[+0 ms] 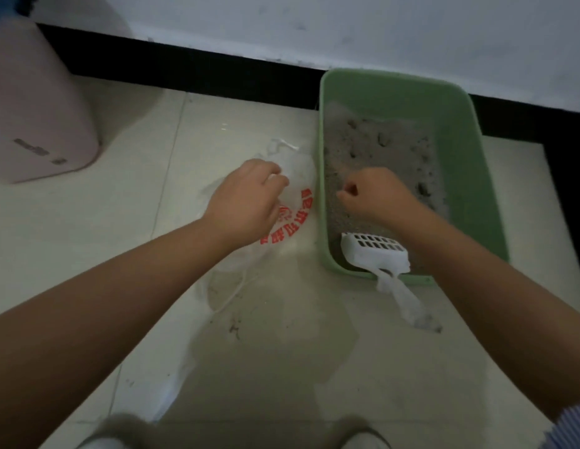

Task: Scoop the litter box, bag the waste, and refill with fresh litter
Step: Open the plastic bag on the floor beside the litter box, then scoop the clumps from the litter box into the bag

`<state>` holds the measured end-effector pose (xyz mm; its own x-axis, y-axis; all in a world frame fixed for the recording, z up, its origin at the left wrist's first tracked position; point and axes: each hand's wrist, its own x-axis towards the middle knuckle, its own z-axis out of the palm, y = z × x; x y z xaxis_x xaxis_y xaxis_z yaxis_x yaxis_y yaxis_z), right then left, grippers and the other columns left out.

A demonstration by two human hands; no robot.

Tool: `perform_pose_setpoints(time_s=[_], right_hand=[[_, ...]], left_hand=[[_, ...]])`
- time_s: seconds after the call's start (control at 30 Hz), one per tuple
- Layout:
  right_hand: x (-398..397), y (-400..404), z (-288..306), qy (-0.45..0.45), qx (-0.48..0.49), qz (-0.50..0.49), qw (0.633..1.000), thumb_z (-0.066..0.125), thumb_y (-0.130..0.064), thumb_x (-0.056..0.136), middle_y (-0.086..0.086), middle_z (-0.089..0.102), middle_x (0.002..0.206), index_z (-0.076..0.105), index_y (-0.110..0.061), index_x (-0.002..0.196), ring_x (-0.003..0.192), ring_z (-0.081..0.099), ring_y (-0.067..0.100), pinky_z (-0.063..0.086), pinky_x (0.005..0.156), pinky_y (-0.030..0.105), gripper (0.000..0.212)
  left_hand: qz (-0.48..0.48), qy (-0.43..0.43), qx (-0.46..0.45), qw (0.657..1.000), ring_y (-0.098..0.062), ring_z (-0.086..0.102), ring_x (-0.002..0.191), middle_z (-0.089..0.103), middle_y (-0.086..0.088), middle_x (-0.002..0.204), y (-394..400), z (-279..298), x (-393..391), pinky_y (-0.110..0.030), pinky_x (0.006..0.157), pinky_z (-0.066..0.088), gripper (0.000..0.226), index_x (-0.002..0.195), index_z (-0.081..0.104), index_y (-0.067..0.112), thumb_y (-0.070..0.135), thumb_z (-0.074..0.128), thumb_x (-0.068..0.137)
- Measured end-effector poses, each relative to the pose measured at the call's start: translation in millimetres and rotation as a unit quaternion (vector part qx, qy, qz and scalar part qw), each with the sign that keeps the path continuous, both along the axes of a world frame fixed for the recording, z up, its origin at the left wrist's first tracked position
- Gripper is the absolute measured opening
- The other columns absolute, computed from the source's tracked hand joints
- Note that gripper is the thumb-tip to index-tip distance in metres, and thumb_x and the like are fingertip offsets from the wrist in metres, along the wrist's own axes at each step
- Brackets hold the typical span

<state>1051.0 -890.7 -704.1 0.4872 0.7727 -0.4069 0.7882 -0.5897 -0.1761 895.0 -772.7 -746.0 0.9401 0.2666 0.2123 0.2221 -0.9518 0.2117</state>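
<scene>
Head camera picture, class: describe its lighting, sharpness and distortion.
Head view: dim, flat light; soft throughout, red print on the plastic bag unreadable, the pink bin blurred; wide-angle bend curves the black skirting; the white scoop in the green litter box shows clearest.

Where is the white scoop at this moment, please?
In the head view, the white scoop lies at the near end of the green litter box, its handle leaning out over the rim, just below the right hand.

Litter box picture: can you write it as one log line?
step: opening bag | left hand: grips plastic bag | right hand: curled, above litter box | scoop: untouched
</scene>
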Motion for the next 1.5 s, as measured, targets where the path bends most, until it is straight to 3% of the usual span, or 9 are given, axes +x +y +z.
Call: perform_pose_setpoints(time_s=[0.1, 0.23, 0.3, 0.53, 0.7, 0.9, 1.1, 1.3, 1.5], right_hand=[[4, -27, 6, 0.034, -0.146, 0.008, 0.989, 0.042, -0.030, 0.097, 0.005, 0.033, 0.053, 0.039, -0.010, 0.054, 0.048, 0.029, 0.016, 0.021, 0.046, 0.026, 0.048], [-7, -65, 17, 0.089, -0.237, -0.001, 0.968, 0.042, -0.045, 0.094, 0.012, 0.057, 0.090, 0.061, -0.006, 0.100, 0.077, 0.055, 0.025, 0.034, 0.059, 0.026, 0.044], [-11, -78, 22, 0.102, -0.257, -0.014, 0.961, 0.051, -0.049, 0.089, 0.005, 0.056, 0.081, 0.058, -0.010, 0.089, 0.063, 0.053, 0.015, 0.039, 0.052, 0.020, 0.040], [-14, -95, 30, 0.025, -0.274, -0.054, 0.960, 0.053, -0.016, 0.090, 0.007, 0.049, 0.083, 0.057, -0.006, 0.097, 0.067, 0.047, 0.022, 0.031, 0.039, 0.017, 0.013], [10, -107, 45, -0.044, -0.329, -0.120, 0.936, 0.041, -0.013, 0.093, 0.013, 0.056, 0.125, 0.050, -0.003, 0.124, 0.112, 0.055, 0.029, 0.046, 0.087, 0.031, 0.034], [47, -115, 35, -0.105, -0.318, -0.184, 0.924, 0.039, -0.015, 0.093, 0.015, 0.054, 0.094, 0.051, -0.006, 0.073, 0.084, 0.051, 0.026, 0.041, 0.073, 0.029, 0.025], [36, -131, 5, -0.101, -0.278, -0.141, 0.945, 0.035, -0.052, 0.094, 0.015, 0.064, 0.106, 0.060, -0.007, 0.102, 0.099, 0.061, 0.029, 0.040, 0.072, 0.029, 0.052], [36, -129, -23, -0.100, -0.206, -0.131, 0.965, 0.039, -0.049, 0.094, 0.016, 0.064, 0.107, 0.056, -0.007, 0.103, 0.101, 0.060, 0.030, 0.036, 0.067, 0.030, 0.047], [56, -123, -17, -0.083, -0.225, -0.121, 0.963, 0.041, -0.058, 0.089, 0.000, 0.045, 0.064, 0.054, -0.012, 0.085, 0.076, 0.056, 0.024, 0.037, 0.059, 0.027, 0.048]], left_hand=[[-0.082, 0.004, 0.000, 0.997, -0.034, 0.066, 0.072, 0.067, -0.018, 0.080, -13, -7, 40, -0.034, 0.062, 0.055, 0.038, 0.076, 0.069, -0.001, 0.019, 0.037, 0.075], [-0.178, -0.002, 0.010, 0.984, -0.030, 0.063, 0.063, 0.063, -0.017, 0.069, -25, -27, 77, -0.029, 0.066, 0.045, 0.034, 0.065, 0.064, 0.000, 0.020, 0.040, 0.077], [-0.214, 0.005, -0.003, 0.977, -0.029, 0.060, 0.058, 0.059, -0.017, 0.063, -27, -36, 84, -0.026, 0.061, 0.045, 0.033, 0.060, 0.062, 0.000, 0.020, 0.040, 0.075], [-0.237, -0.042, -0.077, 0.968, -0.026, 0.051, 0.054, 0.051, -0.015, 0.055, -21, -50, 90, -0.030, 0.058, 0.041, 0.030, 0.051, 0.055, 0.001, 0.023, 0.042, 0.067], [-0.226, -0.128, -0.074, 0.963, -0.022, 0.030, 0.063, 0.046, -0.015, 0.054, -20, -72, 94, -0.037, 0.063, 0.031, 0.023, 0.050, 0.048, 0.003, 0.019, 0.040, 0.064], [-0.243, -0.144, -0.051, 0.958, -0.023, 0.036, 0.064, 0.047, -0.012, 0.054, -12, -83, 97, -0.039, 0.066, 0.031, 0.028, 0.053, 0.050, 0.006, 0.029, 0.043, 0.067], [-0.238, -0.176, -0.055, 0.954, -0.022, 0.029, 0.067, 0.049, -0.013, 0.056, -14, -83, 93, -0.036, 0.075, 0.033, 0.028, 0.054, 0.050, 0.005, 0.029, 0.043, 0.069], [-0.227, -0.174, -0.057, 0.956, -0.023, 0.029, 0.067, 0.047, -0.013, 0.058, -24, -87, 90, -0.033, 0.070, 0.030, 0.022, 0.054, 0.048, 0.005, 0.020, 0.041, 0.068], [-0.222, -0.170, -0.037, 0.959, -0.023, 0.029, 0.068, 0.046, -0.013, 0.056, -27, -85, 91, -0.032, 0.070, 0.029, 0.025, 0.053, 0.050, 0.005, 0.021, 0.039, 0.068]])
